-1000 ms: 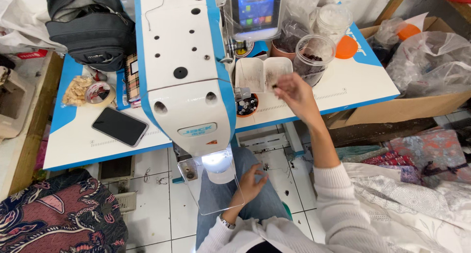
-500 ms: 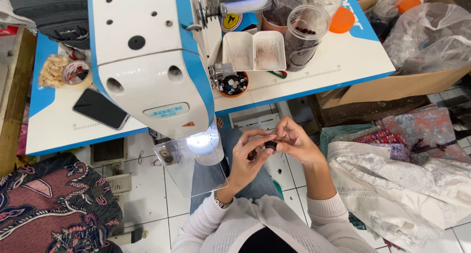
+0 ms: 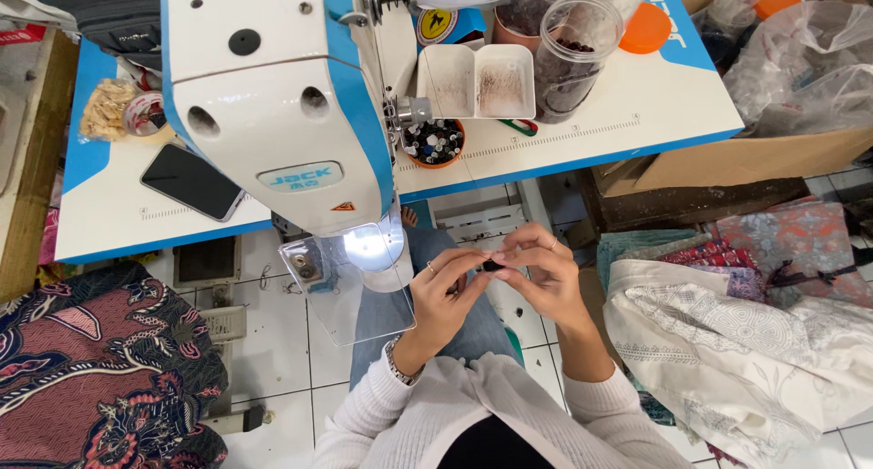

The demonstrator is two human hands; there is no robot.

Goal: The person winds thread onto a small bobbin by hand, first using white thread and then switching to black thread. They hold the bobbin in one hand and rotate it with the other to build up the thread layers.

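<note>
head view: left hand [image 3: 443, 298] and right hand [image 3: 543, 275] pinch a small dark button [image 3: 492, 265].

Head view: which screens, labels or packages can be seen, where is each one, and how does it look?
Phone: flat on the table, left of the sewing machine; black rectangle, screen dark.
Label: on the machine's front; pale blue rounded plate.
Sticker: below that label; small orange triangle.
Bag: table's left edge; clear, pale pieces inside.
</note>
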